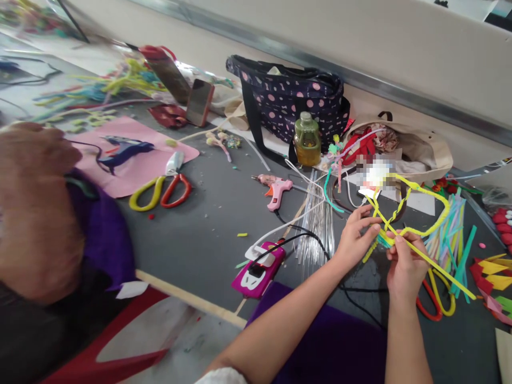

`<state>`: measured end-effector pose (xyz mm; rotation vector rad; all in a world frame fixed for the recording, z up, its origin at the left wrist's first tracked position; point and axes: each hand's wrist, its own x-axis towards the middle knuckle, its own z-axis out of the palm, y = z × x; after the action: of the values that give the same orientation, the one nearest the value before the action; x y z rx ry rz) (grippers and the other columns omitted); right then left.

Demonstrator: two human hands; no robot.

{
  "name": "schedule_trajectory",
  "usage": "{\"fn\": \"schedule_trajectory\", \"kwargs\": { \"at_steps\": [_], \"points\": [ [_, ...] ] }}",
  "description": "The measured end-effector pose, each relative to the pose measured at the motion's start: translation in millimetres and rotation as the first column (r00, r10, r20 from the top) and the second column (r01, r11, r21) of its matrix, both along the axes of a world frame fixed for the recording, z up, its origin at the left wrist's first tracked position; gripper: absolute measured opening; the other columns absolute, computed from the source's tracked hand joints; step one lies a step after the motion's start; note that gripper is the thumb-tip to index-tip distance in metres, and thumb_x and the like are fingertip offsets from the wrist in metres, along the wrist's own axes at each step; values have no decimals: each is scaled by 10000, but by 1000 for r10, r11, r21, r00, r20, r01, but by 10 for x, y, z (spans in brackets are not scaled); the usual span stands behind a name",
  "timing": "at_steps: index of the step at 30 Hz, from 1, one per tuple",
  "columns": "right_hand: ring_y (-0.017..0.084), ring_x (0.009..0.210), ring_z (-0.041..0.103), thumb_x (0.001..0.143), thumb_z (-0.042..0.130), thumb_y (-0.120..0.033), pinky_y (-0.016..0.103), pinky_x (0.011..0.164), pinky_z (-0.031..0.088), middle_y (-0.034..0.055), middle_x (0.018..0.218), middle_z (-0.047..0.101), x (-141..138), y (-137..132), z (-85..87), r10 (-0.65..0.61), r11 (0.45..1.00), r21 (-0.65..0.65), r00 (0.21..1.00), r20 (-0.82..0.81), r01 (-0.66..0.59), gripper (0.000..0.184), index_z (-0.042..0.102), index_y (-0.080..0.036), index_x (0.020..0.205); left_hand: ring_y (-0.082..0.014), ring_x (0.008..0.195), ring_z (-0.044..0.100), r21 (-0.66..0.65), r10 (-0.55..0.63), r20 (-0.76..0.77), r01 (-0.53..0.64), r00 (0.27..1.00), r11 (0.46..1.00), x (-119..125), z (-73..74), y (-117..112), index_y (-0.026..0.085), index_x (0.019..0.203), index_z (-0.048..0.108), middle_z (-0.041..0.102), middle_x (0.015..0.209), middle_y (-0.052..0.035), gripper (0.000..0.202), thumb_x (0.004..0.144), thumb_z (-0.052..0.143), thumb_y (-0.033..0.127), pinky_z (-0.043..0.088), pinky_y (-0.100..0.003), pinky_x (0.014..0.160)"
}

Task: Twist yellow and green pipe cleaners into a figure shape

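Note:
Above the dark table, both hands are on a bright yellow pipe cleaner (447,210) bent into wide loops, with one straight end slanting down to the right. My right hand (408,266) pinches it between thumb and index finger where the strands cross. From the other side, my left hand (358,237) grips the strands between thumb and fingers. A small teal piece (385,239) shows between the hands at the crossing. Just under the right wrist lie scissors with red and yellow handles (450,301). Beside them spreads a bunch of pastel pipe cleaners (456,224).
Left of my arms are a magenta power strip (260,272) with cables, a pink glue gun (276,189) and clear glue sticks (316,224). Behind stand a green bottle (307,141) and a dotted bag (288,106). A co-worker's blurred arm (36,213) fills the left edge.

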<state>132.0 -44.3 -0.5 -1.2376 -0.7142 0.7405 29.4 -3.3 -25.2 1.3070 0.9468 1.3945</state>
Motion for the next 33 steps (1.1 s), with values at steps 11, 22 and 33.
{"fn": "schedule_trajectory", "kwargs": {
  "at_steps": [11,22,33],
  "points": [
    [132,580,579,767,685,-351,252,522,438,8,735,638,-91,-50,-96,49,995,70,958,283,-72,190,595,-189,812,-285,1315,426,-159,-122,474,221,872,962,-33,139,-12,226,939,743,526,1355,-71,214,745,745,315,369,-392,1078],
    [87,484,492,742,712,-324,209,423,368,-2,711,638,-128,-56,-44,76,993,82,991,109,-85,194,599,-174,789,-140,843,623,-216,-118,654,335,747,917,-30,228,-38,156,790,657,627,1131,-65,240,634,824,230,513,-232,700],
    [54,440,444,689,737,-249,178,403,336,-13,664,661,-95,-23,33,136,990,46,977,-164,-130,181,602,-170,781,-96,800,596,-188,-141,714,381,686,905,-53,239,-24,176,839,636,652,1082,-29,283,619,797,99,501,-230,745]
  ]
}}
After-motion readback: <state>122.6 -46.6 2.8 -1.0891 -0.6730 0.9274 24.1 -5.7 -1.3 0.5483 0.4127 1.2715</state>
